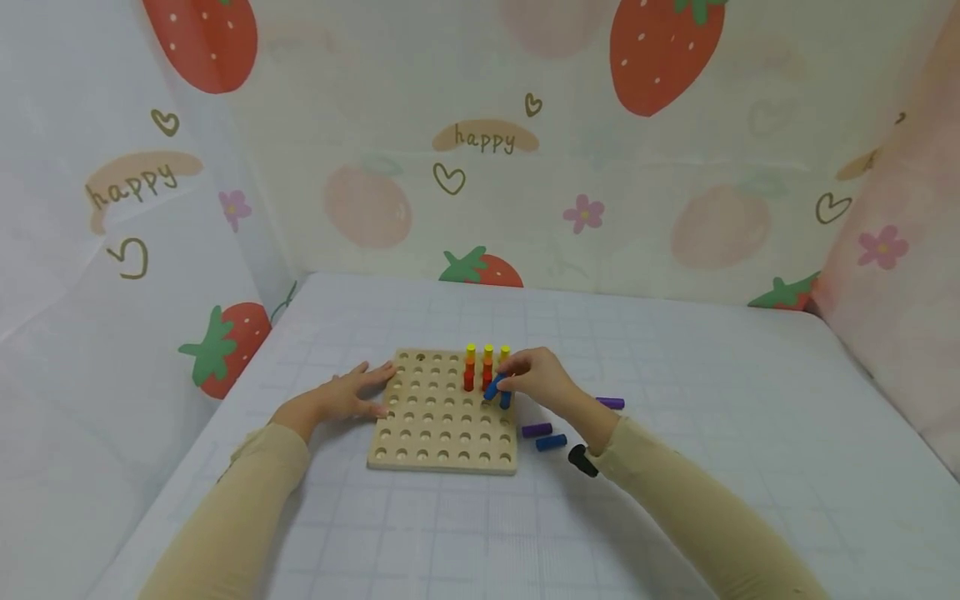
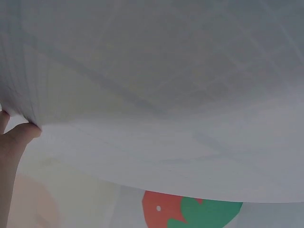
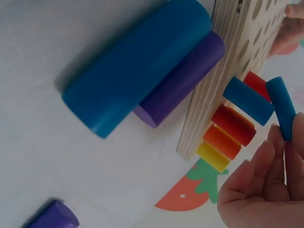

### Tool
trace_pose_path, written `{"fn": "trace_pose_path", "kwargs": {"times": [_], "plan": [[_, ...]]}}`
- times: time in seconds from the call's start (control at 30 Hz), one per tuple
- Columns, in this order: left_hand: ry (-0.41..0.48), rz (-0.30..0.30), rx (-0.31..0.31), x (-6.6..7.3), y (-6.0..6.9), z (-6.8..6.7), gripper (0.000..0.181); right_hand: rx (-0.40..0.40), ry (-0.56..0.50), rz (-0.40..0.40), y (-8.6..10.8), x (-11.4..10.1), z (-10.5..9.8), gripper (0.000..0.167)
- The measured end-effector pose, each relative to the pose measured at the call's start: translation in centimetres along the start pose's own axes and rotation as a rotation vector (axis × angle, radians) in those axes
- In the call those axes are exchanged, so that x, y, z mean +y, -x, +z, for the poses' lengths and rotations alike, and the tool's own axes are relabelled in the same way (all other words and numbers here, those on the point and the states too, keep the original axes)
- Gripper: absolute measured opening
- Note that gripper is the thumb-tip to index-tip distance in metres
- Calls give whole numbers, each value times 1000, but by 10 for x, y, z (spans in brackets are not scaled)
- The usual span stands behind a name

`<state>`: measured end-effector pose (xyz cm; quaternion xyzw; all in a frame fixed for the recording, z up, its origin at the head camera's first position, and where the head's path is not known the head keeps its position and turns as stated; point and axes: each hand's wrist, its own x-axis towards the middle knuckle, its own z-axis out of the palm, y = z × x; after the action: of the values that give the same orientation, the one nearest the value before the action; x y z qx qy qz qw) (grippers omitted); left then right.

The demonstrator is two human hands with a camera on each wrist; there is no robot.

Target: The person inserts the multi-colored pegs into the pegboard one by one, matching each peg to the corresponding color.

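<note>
Grip: our right hand (image 1: 543, 375) pinches the held blue peg (image 1: 493, 387) near one end between thumb and fingertips. Our left hand (image 1: 341, 396) grasps nothing; its fingers are spread, thumb and fingertips at the left edge of the pegboard (image 1: 442, 469).

Position: the held peg is over the board's right-hand part, just in front of the middle red peg (image 1: 487, 383) and just left of the standing blue peg (image 1: 506, 401). Below its free end we note a bare hole (image 1: 486, 403).

Axis: the peg leans. From the head, its free end points down, leftward and toward us; from the right wrist, it lies at a clear angle to the standing blue peg (whether the two touch we cannot tell). We judge this tilt to be the governing relation: the hole's axis is upright, the peg's is not, so seating it there would call for righting it in the fingers or at the wrist.

Nearer hand: the right, plainly; the left is across the board. A loose purple peg (image 1: 537, 430) and a loose blue peg (image 1: 551, 442) lie just off the board's right edge.
</note>
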<state>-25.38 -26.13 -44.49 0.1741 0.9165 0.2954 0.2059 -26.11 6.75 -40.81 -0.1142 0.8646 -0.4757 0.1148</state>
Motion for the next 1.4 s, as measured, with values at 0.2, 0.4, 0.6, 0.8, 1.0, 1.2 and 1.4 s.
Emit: {"fn": "trace_pose_path", "kwargs": {"times": [0.2,0.4,0.6,0.8,1.0,1.2,1.4], "plan": [[-12,3,-1,1,-1,-1,84,26,98,-22,-2,-1,8,19],[-8,5,0,0,-1,0,85,6,140,-8,-5,-3,14,15],[-15,11,2,-3,-4,0,85,-7,181,-12,-5,-5,18,12],[-12,21,4,-2,-3,0,85,11,208,-44,-4,-6,18,10],[-9,18,3,-1,-2,-1,85,13,218,-40,-3,-6,18,10],[-5,19,4,1,0,-1,85,-11,217,-31,-3,-5,16,14],[-6,19,4,-1,1,-1,85,-24,201,-47,-1,-3,12,16]]}}
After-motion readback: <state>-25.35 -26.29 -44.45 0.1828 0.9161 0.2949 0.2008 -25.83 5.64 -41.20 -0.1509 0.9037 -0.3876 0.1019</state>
